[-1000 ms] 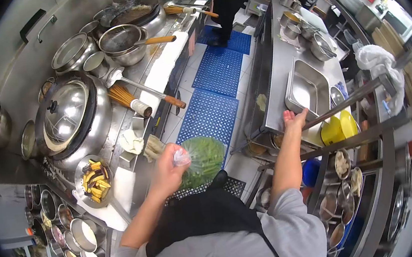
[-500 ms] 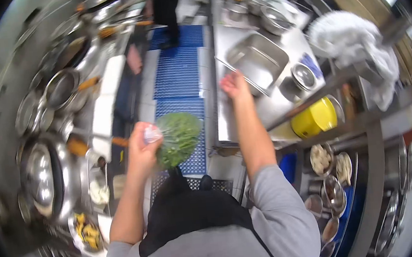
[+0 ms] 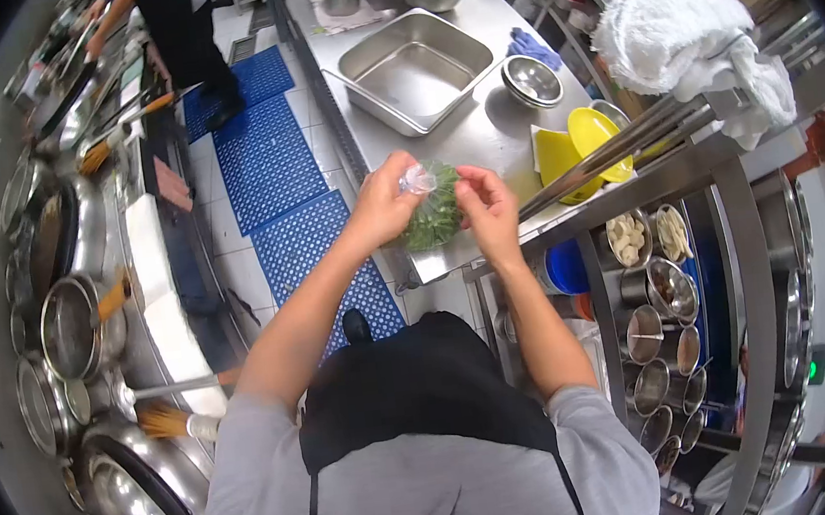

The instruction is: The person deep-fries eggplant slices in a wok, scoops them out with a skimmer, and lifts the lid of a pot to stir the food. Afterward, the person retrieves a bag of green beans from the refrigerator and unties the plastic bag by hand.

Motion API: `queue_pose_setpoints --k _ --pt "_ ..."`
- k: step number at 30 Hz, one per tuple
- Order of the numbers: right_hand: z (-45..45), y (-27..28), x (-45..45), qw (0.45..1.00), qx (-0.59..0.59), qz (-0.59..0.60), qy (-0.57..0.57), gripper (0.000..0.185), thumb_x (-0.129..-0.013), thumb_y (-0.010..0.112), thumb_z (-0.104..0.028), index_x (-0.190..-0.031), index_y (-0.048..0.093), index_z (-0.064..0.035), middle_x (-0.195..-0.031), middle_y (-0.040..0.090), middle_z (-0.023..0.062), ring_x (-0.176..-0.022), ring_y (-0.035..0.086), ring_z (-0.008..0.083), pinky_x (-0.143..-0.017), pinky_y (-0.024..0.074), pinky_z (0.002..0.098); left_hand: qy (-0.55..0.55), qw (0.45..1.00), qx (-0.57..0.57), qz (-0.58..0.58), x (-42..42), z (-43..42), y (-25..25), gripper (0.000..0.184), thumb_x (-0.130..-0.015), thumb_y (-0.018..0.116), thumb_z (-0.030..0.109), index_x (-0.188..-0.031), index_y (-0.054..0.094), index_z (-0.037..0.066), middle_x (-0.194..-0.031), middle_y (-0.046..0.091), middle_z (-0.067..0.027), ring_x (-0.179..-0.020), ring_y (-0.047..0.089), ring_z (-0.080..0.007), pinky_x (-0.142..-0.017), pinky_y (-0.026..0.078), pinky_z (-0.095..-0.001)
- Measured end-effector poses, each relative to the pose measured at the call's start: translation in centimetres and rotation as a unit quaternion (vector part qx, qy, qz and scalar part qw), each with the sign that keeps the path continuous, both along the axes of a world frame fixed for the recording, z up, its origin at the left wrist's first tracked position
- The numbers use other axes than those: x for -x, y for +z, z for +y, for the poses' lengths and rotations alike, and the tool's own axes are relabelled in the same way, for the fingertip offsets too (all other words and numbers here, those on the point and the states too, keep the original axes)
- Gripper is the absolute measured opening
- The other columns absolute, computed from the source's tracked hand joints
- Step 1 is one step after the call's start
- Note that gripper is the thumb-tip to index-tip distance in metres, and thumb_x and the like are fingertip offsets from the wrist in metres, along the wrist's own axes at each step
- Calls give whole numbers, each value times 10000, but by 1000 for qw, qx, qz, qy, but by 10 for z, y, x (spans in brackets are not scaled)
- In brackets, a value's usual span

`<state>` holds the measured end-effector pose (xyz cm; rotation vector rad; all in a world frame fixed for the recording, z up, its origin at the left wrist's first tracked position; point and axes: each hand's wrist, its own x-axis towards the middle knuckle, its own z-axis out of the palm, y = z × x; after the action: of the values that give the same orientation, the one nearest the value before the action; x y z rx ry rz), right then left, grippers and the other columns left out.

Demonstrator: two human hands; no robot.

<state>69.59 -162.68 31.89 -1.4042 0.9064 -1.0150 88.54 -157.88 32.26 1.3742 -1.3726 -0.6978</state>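
Observation:
A clear plastic bag of chopped green leaves (image 3: 437, 223) is held in front of me, by the near edge of the steel table. My left hand (image 3: 382, 205) is closed around its gathered neck. On the bag's right side is my right hand (image 3: 490, 211), fingers bent and pinching at the plastic; exactly what lies between the fingertips is hard to make out. Just beyond both hands, a deep rectangular steel pan (image 3: 387, 109) stands on the steel table (image 3: 495, 133), with nothing visible inside.
Steel bowls (image 3: 533, 81) and yellow plates (image 3: 593, 138) are on the right, below a white towel (image 3: 675, 29) on a rail. Small containers fill the shelf beneath. Woks and strainers (image 3: 78, 323) line the left. Another person (image 3: 184, 40) stands on the blue mats (image 3: 267, 162).
My right hand has left the pan's rim and come to the bag. My left hand has carried the bag rightward to the table edge. The view has turned toward the table.

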Motion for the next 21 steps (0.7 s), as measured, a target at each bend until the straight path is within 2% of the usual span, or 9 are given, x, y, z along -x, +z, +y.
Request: queue_pose_setpoints --k 1,3,5,7,9,11,14,17,21 --pt "-2 -8 -3 1000 26 1 -7 267 -921 646 -105 -1175 649 -25 -924 640 11 -749 560 70 -684 476 216 -19 1000 9 -10 2 -13 -3 312 -780 673 51 -1063 552 0 -964 654 -200 -918 666 -295 -791 498 -362" --pt "-10 -30 -8 997 75 5 -16 301 -905 648 -72 -1200 635 -14 -957 636 28 -750 561 68 -686 478 215 -63 996 -22 54 6 -29 -10 308 -768 677 7 -1058 573 9 -970 644 -116 -931 632 -206 -810 489 -316" --pt "-10 -29 -12 999 23 -13 -20 353 -881 655 -40 -1230 619 -6 -993 631 49 -755 566 73 -681 480 214 -104 985 -38 132 7 -40 -20 326 -762 678 -28 -1070 577 6 -1011 625 -60 -967 590 -133 -841 476 -269" --pt "-11 -24 -15 997 -46 -65 -17 353 -879 659 -43 -1228 622 -9 -995 635 48 -760 568 74 -675 478 215 -159 966 -50 196 1 -38 -24 498 -743 592 -97 -1221 536 32 -1051 612 -44 -991 591 -131 -866 474 -268" --pt "-13 -16 -17 994 103 34 -28 341 -889 653 -56 -1225 604 -14 -987 636 48 -697 568 73 -597 475 229 -176 954 -62 237 -3 -32 -21 610 -717 531 -136 -1295 494 56 -1065 601 -60 -990 593 -144 -863 473 -273" --pt "-13 -4 -14 947 254 190 -45 341 -892 662 -70 -1219 589 -5 -973 643 50 -659 568 76 -553 470 235 -170 957 -53 228 2 -22 -11 727 -703 458 -146 -1397 421 67 -1122 604 -77 -1051 591 -151 -930 462 -282" --pt "-20 -29 -6 999 -10 49 -11 286 -901 658 -69 -1165 583 12 -943 653 71 -643 611 115 -525 498 260 -146 969 -22 199 8 -19 -22 680 -774 517 -105 -1428 402 39 -1158 612 -73 -1061 582 -129 -959 448 -282" --pt "-20 -34 3 946 -270 -177 -43 196 -931 619 -56 -1110 583 13 -936 670 104 -689 662 162 -544 543 269 -100 978 -55 172 17 -22 -23 616 -823 565 -59 -1417 425 26 -1076 651 -64 -1004 601 -121 -937 466 -285" --pt "-25 -30 16 915 -357 -187 -4 159 -977 547 -61 -1122 568 3 -924 683 118 -710 679 162 -570 578 259 -85 994 -57 46 26 -29 -18 462 -842 633 -3 -1299 575 21 -964 681 -85 -904 628 -125 -818 520 -289"
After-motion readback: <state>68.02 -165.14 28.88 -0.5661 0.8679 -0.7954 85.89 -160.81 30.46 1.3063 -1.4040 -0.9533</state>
